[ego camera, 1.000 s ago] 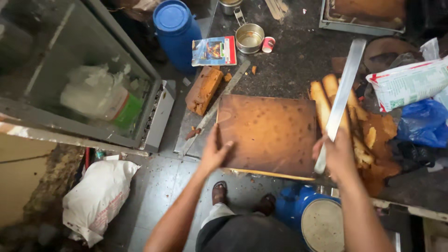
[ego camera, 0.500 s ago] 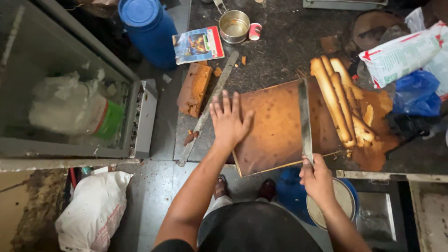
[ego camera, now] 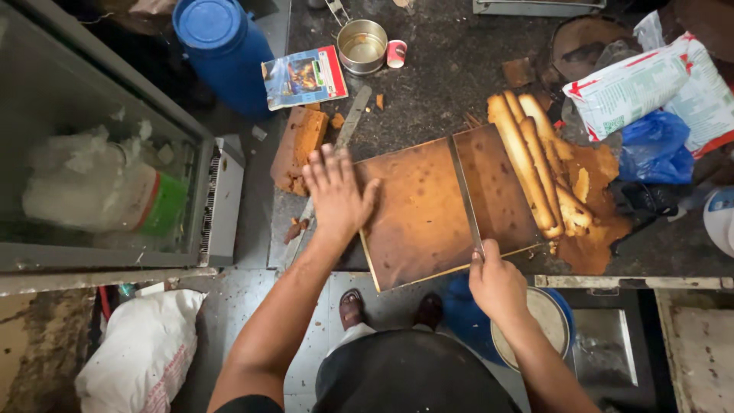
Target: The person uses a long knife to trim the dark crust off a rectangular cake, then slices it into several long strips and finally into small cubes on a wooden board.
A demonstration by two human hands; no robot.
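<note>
A large flat brown cake slab (ego camera: 424, 206) lies on the dark counter (ego camera: 443, 69), its near edge hanging over the counter front. My left hand (ego camera: 335, 195) presses flat, fingers spread, on the slab's left edge. My right hand (ego camera: 495, 281) grips the handle of a long knife (ego camera: 464, 195), whose blade lies edge-down across the slab from far to near, right of its middle. Long cut strips of cake (ego camera: 531, 164) are stacked just right of the slab, with thin crust trimmings (ego camera: 592, 214) beside them.
A cake chunk (ego camera: 298, 145) and a second long knife (ego camera: 340, 141) lie left of the slab. A steel tin (ego camera: 362, 46), small cup (ego camera: 396, 53), printed packet (ego camera: 304, 76), blue drum (ego camera: 218, 46), white and blue bags (ego camera: 650, 92). Glass case (ego camera: 99, 153) at left; lidded bucket (ego camera: 547, 325) below.
The slab has been turned and pulled nearer. My left hand moved from its near edge onto its left edge. The knife swung from the cut strips to the slab's right part.
</note>
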